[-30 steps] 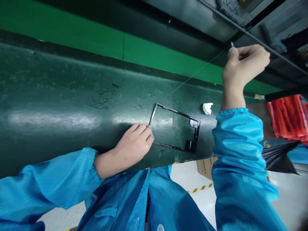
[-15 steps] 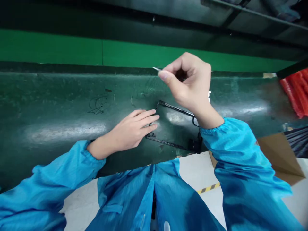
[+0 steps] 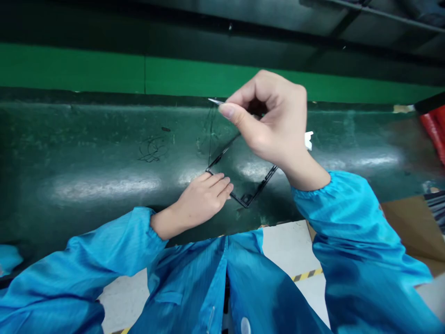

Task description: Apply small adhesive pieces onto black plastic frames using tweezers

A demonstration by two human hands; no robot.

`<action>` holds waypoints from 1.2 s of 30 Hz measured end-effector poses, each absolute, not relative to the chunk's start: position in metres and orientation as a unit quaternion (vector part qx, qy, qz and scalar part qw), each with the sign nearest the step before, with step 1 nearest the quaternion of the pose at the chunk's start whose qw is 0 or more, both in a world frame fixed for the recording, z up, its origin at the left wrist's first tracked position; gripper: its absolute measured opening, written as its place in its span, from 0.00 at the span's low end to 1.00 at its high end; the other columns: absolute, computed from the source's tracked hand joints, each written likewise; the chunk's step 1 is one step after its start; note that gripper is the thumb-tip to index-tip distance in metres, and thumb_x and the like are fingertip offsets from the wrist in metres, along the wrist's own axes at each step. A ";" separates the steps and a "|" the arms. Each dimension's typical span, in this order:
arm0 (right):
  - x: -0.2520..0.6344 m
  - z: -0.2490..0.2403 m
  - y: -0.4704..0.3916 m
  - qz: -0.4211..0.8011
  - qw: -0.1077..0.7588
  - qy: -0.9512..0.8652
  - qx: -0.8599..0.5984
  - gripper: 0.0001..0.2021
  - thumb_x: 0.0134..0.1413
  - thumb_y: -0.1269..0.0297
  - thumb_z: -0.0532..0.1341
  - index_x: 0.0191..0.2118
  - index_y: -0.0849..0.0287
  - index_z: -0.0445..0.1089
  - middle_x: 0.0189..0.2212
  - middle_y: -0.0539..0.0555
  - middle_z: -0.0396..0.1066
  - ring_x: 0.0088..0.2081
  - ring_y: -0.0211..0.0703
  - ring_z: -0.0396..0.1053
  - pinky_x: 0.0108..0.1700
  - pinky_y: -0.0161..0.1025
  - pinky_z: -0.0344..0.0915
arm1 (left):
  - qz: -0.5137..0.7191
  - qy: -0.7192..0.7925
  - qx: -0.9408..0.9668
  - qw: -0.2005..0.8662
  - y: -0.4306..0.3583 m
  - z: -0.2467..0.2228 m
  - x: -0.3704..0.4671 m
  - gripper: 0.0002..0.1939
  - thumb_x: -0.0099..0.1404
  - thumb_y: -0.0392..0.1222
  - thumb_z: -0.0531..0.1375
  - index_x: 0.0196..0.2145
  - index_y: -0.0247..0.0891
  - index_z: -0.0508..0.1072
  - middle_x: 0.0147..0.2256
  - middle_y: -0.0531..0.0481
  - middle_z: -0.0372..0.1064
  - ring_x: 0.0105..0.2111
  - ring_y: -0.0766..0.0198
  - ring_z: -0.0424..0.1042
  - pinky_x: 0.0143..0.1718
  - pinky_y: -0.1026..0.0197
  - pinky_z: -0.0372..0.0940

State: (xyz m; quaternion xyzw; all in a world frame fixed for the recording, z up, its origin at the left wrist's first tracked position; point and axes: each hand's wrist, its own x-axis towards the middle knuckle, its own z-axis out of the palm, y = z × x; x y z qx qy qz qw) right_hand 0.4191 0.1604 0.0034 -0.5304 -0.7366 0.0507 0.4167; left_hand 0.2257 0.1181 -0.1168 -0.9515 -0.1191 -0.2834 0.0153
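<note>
My left hand (image 3: 206,199) has its fingers together over the near left edge of a thin black rectangular frame (image 3: 267,182), gripping it against the green table. The thumb is mostly hidden. Above the frame, my right hand (image 3: 269,116) pinches a slim pointed metal tool, apparently tweezers (image 3: 215,101), with only the tip showing to the left of the fingers. A fine dark strand (image 3: 210,134) runs from near that tip down to the frame's left corner. My right hand and wrist cover the frame's far right part.
Dark thin strands (image 3: 153,149) lie in a tangle on the green table (image 3: 86,153) at the left. A small white piece (image 3: 308,140) shows behind my right wrist. Red material (image 3: 434,134) is at the far right, above a cardboard box (image 3: 413,222).
The frame has turned under my left hand, so a corner now points toward me. My left hand has shifted slightly right and nearer. The tweezers tip has moved left, and a strand now shows below it.
</note>
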 end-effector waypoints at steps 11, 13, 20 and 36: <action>0.469 -0.059 0.137 0.031 0.321 -0.728 -0.605 0.09 0.63 0.54 0.68 0.35 0.53 0.78 0.33 0.53 0.77 0.35 0.46 0.73 0.39 0.45 0.68 | -0.242 -0.150 -0.958 -0.022 0.099 -0.113 0.210 0.10 0.74 0.36 0.63 0.48 0.28 0.81 0.55 0.36 0.78 0.58 0.43 0.75 0.55 0.46 0.72; 0.482 -0.066 0.139 0.015 0.295 -0.740 -0.604 0.08 0.63 0.55 0.68 0.38 0.53 0.78 0.35 0.55 0.78 0.38 0.49 0.74 0.41 0.47 0.69 | -0.232 -0.165 -0.958 -0.028 0.098 -0.115 0.209 0.10 0.74 0.37 0.63 0.48 0.29 0.81 0.57 0.37 0.77 0.59 0.41 0.74 0.56 0.44 0.72; 0.524 -0.060 0.141 -0.057 0.321 -0.653 -0.684 0.07 0.57 0.56 0.71 0.36 0.52 0.80 0.32 0.54 0.77 0.32 0.47 0.71 0.36 0.46 0.65 | -0.217 -0.170 -0.960 -0.042 0.096 -0.121 0.210 0.13 0.73 0.37 0.63 0.53 0.31 0.80 0.60 0.42 0.75 0.62 0.41 0.71 0.56 0.46 0.70; 0.436 -0.084 0.099 0.096 0.235 -0.803 -0.540 0.06 0.67 0.61 0.66 0.42 0.56 0.76 0.36 0.54 0.77 0.37 0.43 0.76 0.35 0.40 0.70 | -0.208 -0.188 -0.959 -0.038 0.090 -0.119 0.213 0.16 0.74 0.37 0.61 0.55 0.28 0.80 0.61 0.37 0.74 0.63 0.36 0.70 0.59 0.42 0.68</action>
